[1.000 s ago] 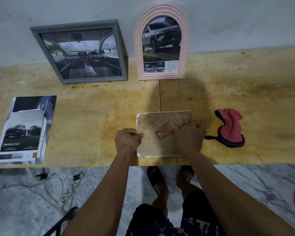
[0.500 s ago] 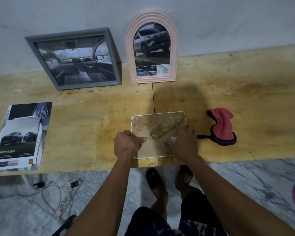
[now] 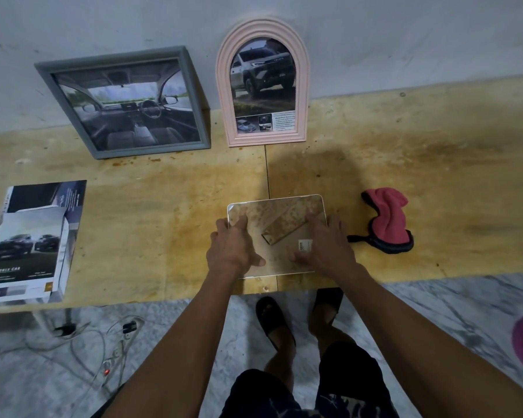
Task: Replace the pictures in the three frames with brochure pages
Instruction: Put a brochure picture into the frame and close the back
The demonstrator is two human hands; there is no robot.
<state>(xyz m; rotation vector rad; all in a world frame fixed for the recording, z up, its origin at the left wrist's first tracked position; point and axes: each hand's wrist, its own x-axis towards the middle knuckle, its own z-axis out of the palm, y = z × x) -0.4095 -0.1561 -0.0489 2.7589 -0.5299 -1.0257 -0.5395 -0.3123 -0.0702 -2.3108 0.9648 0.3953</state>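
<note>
Both hands [image 3: 280,247] now flat on face-down frame [image 3: 277,235]

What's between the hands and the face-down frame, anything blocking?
Nothing visible. The left hand and right hand already rest on the back of the face-down frame, either side of its folded stand. The pink cloth lies clear, to the right.

The wooden table [image 3: 435,182] is yellowish-tan with darker brown stains, and the face-down frame [image 3: 284,211] shows a white rim around a mottled brown back with a white barcode sticker [image 3: 305,245]. Against the grey wall [image 3: 405,34] lean a grey-blue square frame [image 3: 47,74] and a pale pink arched frame [image 3: 224,86]. The cloth [image 3: 390,218] is pink with black edging; the brochure [image 3: 27,242] is dark blue and white.
</note>
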